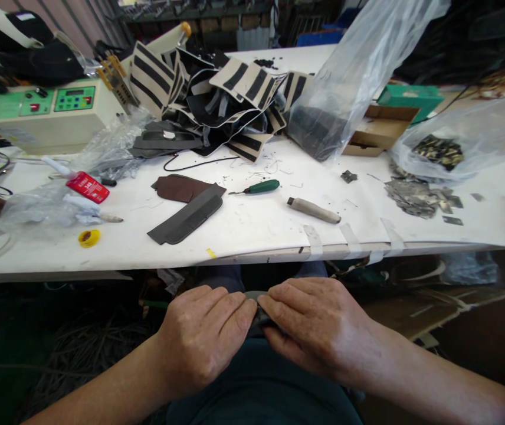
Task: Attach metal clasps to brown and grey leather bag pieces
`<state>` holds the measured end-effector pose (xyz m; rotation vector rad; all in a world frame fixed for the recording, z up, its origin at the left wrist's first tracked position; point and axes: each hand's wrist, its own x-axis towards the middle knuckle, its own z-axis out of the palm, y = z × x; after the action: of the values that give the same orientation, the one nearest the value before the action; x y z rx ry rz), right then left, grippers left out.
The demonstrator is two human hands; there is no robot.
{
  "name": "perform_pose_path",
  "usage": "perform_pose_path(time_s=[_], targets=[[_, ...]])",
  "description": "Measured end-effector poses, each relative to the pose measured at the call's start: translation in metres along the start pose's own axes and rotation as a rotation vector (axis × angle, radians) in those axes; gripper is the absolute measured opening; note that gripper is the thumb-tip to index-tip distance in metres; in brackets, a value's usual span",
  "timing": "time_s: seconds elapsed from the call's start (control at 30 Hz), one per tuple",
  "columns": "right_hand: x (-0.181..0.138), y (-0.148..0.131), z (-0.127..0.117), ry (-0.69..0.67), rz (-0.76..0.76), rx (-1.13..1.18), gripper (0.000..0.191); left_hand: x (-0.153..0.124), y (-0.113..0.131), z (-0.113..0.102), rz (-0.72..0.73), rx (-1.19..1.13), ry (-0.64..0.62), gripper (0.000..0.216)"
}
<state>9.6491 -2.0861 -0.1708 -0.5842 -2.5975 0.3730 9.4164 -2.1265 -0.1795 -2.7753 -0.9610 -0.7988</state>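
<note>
Both hands meet over my lap, below the table's front edge. My left hand (210,330) is closed on a dark grey, leather-like piece (256,319). From the other side my right hand (314,319) grips the same piece, thumb and fingers pressed against it. Most of the piece is hidden under the fingers, so its full shape does not show. On the table beyond lie a dark grey flat strip (187,215) and a brown piece (182,188) partly under it. A green-handled tool (261,187) and a grey-handled tool (314,209) lie to their right.
The white table (243,236) carries a heap of striped panels (243,82), a control box (58,115), a red-labelled glue bottle (87,186) and a yellow tape roll (88,238). At right are metal plates (412,198), a bag of metal parts (438,152) and a cardboard box (379,127).
</note>
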Motion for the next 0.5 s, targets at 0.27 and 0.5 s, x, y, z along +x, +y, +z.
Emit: perform_pose_path(time_s=[0.27, 0.5], targets=[[0.0039, -0.0029, -0.0029, -0.035, -0.009, 0.016, 0.019, -0.0005, -0.0048, -0.0002, 0.000, -0.069, -0.006, 0.017], [0.0065, -0.0048, -0.0025, -0.033, -0.011, 0.042, 0.018, 0.0007, -0.0068, -0.0048, 0.036, -0.090, -0.015, 0.013]])
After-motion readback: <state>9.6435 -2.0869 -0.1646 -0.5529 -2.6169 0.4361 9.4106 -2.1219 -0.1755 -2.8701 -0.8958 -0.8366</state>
